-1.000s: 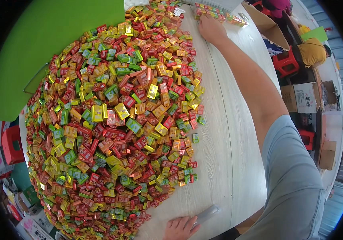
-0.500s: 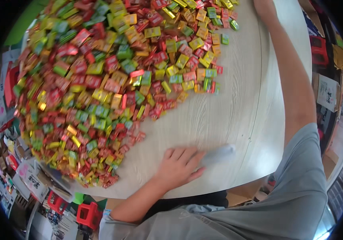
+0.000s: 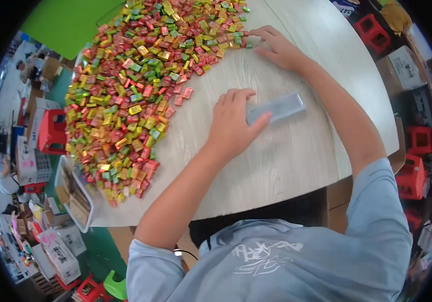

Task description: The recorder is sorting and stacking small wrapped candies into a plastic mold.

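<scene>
A big heap of small wrapped candies (image 3: pixel 140 95) in red, yellow, green and orange spreads over the left and far part of the table. My left hand (image 3: pixel 231 121) is in the middle, its thumb across one end of a clear plastic box (image 3: pixel 281 106) and its fingers on the far side of that end. The box is long, narrow and see-through, slanting up to the right. Farther off, my right hand (image 3: pixel 281 50) reaches the heap's right edge, fingers apart and fingertips beside the outermost candies. No candy shows in it.
The pale wood-grain table (image 3: pixel 276 166) has a curved near edge close to my body. A white bin (image 3: pixel 80 201) holding flat brown pieces stands against its left edge. Red stools (image 3: pixel 55 132) and cartons (image 3: pixel 407 68) stand around it. A green surface (image 3: pixel 72 25) lies beyond the heap.
The view has shifted, showing more of my body. My right hand has come back from the far right to the heap's edge. My left hand and the box are farther from the table's near edge.
</scene>
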Demonstrator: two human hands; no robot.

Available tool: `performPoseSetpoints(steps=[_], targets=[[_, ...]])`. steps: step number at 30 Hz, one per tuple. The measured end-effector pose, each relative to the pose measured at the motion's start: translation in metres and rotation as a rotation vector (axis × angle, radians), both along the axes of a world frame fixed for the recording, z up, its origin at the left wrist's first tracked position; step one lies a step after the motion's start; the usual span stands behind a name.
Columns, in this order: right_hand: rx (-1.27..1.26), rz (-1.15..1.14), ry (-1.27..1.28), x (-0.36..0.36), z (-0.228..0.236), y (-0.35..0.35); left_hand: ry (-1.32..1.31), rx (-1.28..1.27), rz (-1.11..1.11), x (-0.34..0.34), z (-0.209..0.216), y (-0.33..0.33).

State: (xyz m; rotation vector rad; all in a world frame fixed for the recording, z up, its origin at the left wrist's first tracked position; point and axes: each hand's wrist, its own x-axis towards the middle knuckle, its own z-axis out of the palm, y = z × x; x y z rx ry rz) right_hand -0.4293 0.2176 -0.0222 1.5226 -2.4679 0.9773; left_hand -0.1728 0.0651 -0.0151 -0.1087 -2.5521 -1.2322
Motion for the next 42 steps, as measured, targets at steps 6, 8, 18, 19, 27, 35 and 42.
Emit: performPoseSetpoints(steps=[6, 8, 18, 19, 27, 35, 42], targets=[[0.085, -0.03, 0.235, 0.011, 0.0, -0.005, 0.206, -0.311, 0.085, -0.044, 0.021, -0.029], [0.077, -0.051, 0.232, 0.015, -0.003, -0.004, 0.168, -0.477, 0.109, -0.06, 0.03, -0.034], [0.016, -0.042, 0.181, 0.021, 0.005, 0.0, 0.115, -0.907, 0.103, -0.129, 0.012, -0.044], [0.042, -0.043, 0.134, 0.019, 0.008, 0.002, 0.106, -0.923, 0.091, -0.131, 0.01, -0.046], [0.021, -0.023, 0.141, 0.012, 0.005, 0.015, 0.124, -0.75, -0.068, -0.099, 0.02, -0.036], [0.081, 0.181, -0.13, 0.056, 0.026, 0.006, 0.069, -0.58, -0.139, -0.023, 0.03, -0.048], [0.295, 0.211, -0.338, 0.114, 0.048, -0.005, 0.034, -0.371, -0.093, 0.025, 0.017, -0.071]])
